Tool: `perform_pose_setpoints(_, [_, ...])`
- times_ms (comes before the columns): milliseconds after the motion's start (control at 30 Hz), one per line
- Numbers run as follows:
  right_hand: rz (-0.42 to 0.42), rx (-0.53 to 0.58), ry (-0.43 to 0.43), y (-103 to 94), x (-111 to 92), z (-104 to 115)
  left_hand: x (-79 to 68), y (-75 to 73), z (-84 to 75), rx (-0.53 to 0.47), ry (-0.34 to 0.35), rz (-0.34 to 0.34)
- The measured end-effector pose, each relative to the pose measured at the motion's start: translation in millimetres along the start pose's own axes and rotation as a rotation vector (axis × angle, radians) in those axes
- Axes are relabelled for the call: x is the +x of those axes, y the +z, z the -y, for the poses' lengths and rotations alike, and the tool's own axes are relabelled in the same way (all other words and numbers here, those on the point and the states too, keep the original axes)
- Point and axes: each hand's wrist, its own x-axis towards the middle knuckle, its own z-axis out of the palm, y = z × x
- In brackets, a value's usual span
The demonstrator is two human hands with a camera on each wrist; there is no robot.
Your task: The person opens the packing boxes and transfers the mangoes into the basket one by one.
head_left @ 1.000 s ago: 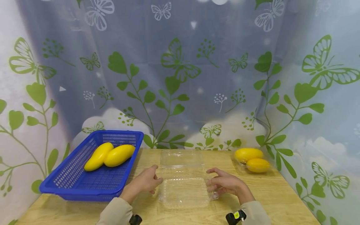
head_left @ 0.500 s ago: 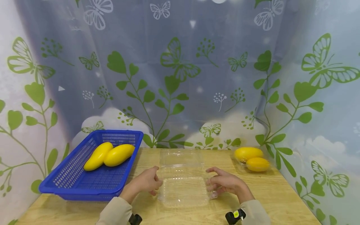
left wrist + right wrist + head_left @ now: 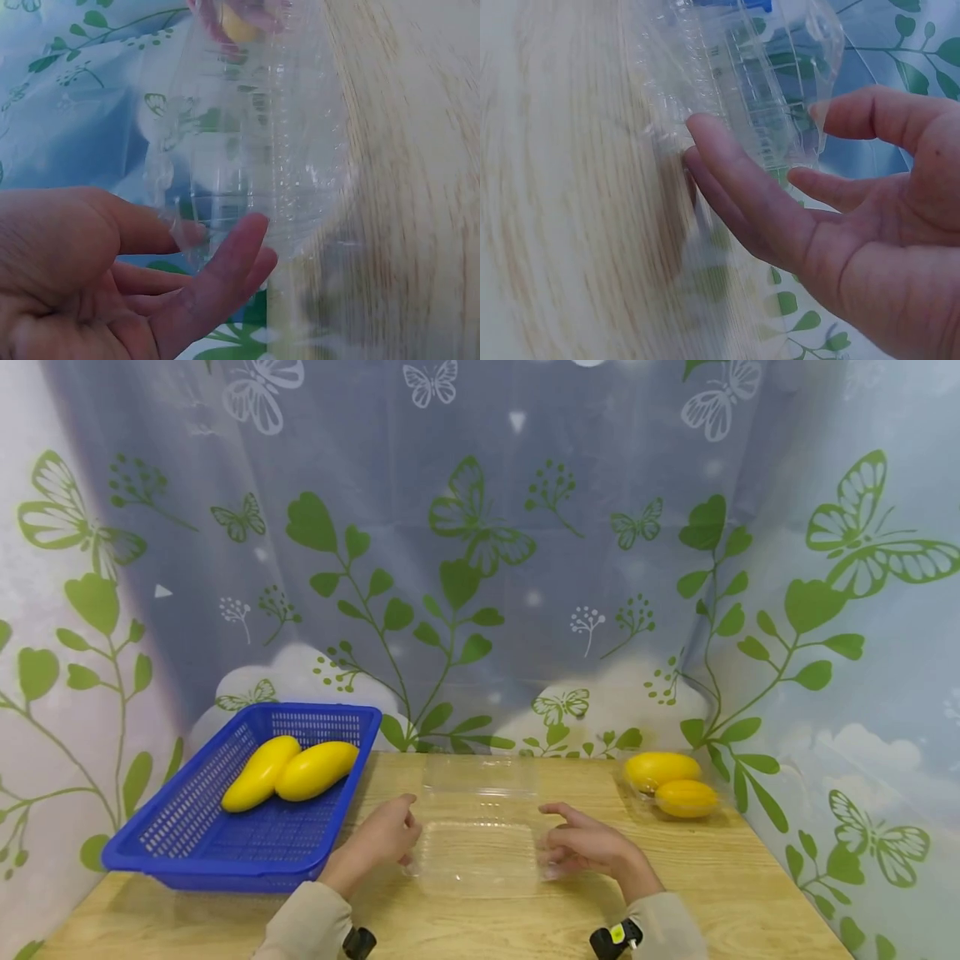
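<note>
A clear plastic clamshell box (image 3: 480, 860) sits on the wooden table in the middle of the head view, its lid (image 3: 480, 775) folded back behind it. My left hand (image 3: 382, 839) holds the box's left end, thumb against the plastic and fingers low at its side. At the opposite end my right hand (image 3: 588, 843) holds it likewise, index finger stretched forward. In the left wrist view the thumb tip shows through the box wall (image 3: 225, 172). Thumb and fingers straddle the end of the box (image 3: 742, 90) in the right wrist view.
On the left stands a blue plastic basket (image 3: 225, 868) holding two yellow mangoes (image 3: 262, 772). Two more yellow fruits (image 3: 663, 770) lie in a clear box at the back right. A printed butterfly curtain (image 3: 480, 610) hangs behind the table (image 3: 712, 893).
Both hands and the clear box have shifted slightly to the left and away from the body together. The basket and the fruit at the right stay where they were.
</note>
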Motion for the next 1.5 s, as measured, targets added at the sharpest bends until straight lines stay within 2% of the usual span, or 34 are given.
perform_pose_setpoints(67, [-0.009, 0.002, -0.005, 1.8, 1.8, 0.6, 1.9, -1.2, 1.0, 0.03, 0.001, -0.014])
perform_pose_setpoints(333, [-0.031, 0.011, -0.019, 7.6, 5.6, 1.7, 1.7, -3.7, 2.8, 0.045, 0.01, -0.023])
perform_pose_setpoints(600, [-0.003, 0.031, -0.048, 15.2, 9.4, -4.0, 0.6, -4.0, 9.6, 0.083, 0.097, -0.072])
perform_pose_setpoints(700, [-0.003, 0.036, -0.045, 18.6, 11.6, -3.2, 6.3, -3.8, 18.2, 0.15, 0.123, -0.073])
perform_pose_setpoints(867, [-0.027, 0.03, -0.07, 28.1, 16.6, -0.1, 6.0, -9.8, 15.5, 0.247, 0.065, -0.061])
perform_pose_setpoints(900, [-0.029, 0.032, -0.076, 30.4, 17.8, 0.1, 1.6, -12.4, 9.2, 0.242, 0.021, -0.046])
perform_pose_setpoints(1033, [-0.037, 0.022, -0.086, 40.7, 21.7, 1.6, -3.5, -15.4, 5.4, 0.321, -0.046, -0.047])
perform_pose_setpoints(1300, [-0.038, 0.039, -0.11, 52.4, 28.9, 0.2, -4.0, -13.2, 4.5, 0.378, -0.096, -0.077])
perform_pose_setpoints(1500, [-0.043, 0.026, -0.125, 56.3, 32.4, 1.0, -3.2, -10.2, 1.4, 0.436, -0.126, -0.137])
